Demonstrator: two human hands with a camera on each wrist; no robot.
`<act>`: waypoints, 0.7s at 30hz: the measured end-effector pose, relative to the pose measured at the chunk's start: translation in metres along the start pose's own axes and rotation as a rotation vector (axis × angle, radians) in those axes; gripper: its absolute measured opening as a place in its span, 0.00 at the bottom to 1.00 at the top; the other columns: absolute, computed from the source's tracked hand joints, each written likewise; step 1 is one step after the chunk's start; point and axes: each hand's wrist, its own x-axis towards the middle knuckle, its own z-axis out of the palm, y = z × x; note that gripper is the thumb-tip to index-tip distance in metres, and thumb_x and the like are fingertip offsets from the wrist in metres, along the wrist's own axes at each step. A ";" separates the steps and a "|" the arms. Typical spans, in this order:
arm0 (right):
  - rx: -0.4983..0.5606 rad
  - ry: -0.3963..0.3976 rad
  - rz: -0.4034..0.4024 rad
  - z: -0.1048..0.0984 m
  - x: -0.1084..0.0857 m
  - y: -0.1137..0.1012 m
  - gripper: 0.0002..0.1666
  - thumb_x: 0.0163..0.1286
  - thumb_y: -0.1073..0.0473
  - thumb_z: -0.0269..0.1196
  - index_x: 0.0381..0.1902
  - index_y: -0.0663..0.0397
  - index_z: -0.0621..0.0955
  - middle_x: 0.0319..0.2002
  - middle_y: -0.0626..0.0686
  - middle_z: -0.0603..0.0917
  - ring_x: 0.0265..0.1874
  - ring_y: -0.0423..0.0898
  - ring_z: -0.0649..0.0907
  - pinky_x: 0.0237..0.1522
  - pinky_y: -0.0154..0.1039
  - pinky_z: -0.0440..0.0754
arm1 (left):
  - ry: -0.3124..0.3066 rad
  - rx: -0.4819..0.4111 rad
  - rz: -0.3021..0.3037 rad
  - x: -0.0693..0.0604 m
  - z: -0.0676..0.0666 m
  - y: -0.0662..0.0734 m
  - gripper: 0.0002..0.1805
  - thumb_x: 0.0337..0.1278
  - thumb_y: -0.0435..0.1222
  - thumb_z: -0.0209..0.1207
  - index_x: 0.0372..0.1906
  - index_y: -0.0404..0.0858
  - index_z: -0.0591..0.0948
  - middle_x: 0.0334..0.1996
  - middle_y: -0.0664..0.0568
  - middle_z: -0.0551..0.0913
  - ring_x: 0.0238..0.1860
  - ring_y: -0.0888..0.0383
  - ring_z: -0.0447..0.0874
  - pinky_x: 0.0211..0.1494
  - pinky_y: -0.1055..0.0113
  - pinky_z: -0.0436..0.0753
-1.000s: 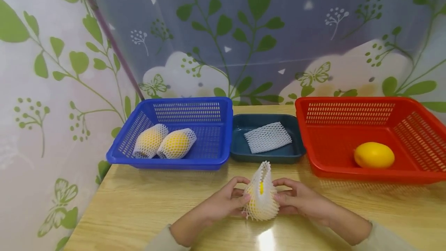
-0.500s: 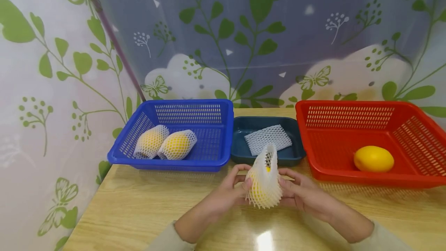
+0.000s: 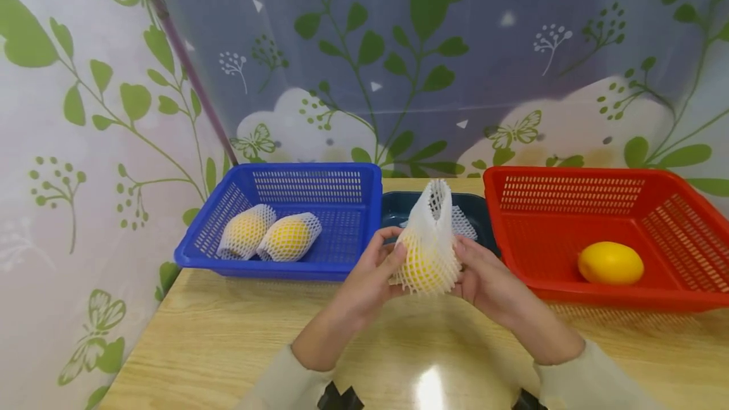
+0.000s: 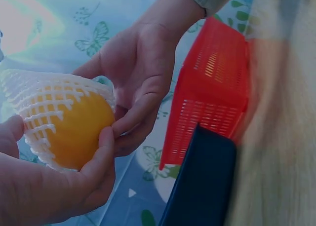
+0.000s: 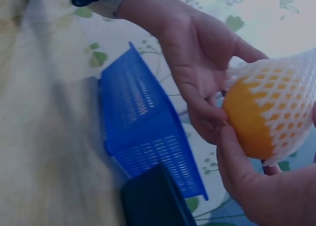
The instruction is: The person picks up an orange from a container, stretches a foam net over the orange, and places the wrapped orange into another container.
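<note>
Both hands hold a yellow fruit (image 4: 81,130) inside a white foam net (image 3: 427,233), lifted above the table before the dark tray. My left hand (image 3: 367,277) grips its left side, thumb on the mesh; my right hand (image 3: 498,283) grips the right side. The net's pointed upper end stands up with a slit-like opening. In both wrist views, the fruit's lower end shows bare beyond the mesh edge, with fingers of both hands meeting beside it. Two netted yellow fruits (image 3: 289,239) lie in the blue basket (image 3: 342,267). A bare yellow fruit (image 3: 610,262) lies in the red basket (image 3: 569,220).
Between the baskets stands a dark teal tray (image 3: 393,205) with a flat white foam net (image 3: 462,223) in it, partly hidden by the held fruit. The wooden table (image 3: 199,334) extends in front, and a patterned curtain (image 3: 342,49) hangs behind.
Both hands have raised the netted fruit up and away from me, from the table's front area to before the tray. The basket contents have not moved.
</note>
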 end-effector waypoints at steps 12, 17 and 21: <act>-0.024 0.012 -0.029 -0.005 0.011 -0.015 0.25 0.80 0.52 0.45 0.70 0.49 0.60 0.55 0.47 0.79 0.49 0.45 0.83 0.52 0.43 0.81 | -0.024 0.018 0.055 0.015 0.000 0.011 0.22 0.74 0.46 0.47 0.63 0.42 0.59 0.56 0.42 0.68 0.44 0.57 0.79 0.45 0.59 0.83; -0.003 0.004 -0.011 -0.007 0.013 -0.014 0.26 0.80 0.54 0.45 0.71 0.51 0.57 0.55 0.48 0.78 0.48 0.45 0.82 0.52 0.43 0.81 | -0.026 0.010 0.038 0.015 -0.002 0.011 0.18 0.76 0.42 0.43 0.63 0.42 0.59 0.54 0.44 0.70 0.45 0.57 0.79 0.46 0.58 0.82; -0.009 -0.009 -0.025 -0.009 0.013 -0.013 0.23 0.80 0.55 0.43 0.70 0.49 0.59 0.55 0.48 0.78 0.48 0.46 0.83 0.52 0.43 0.81 | -0.045 -0.009 0.033 0.015 -0.007 0.008 0.17 0.76 0.43 0.44 0.61 0.43 0.60 0.51 0.48 0.73 0.45 0.57 0.79 0.47 0.57 0.82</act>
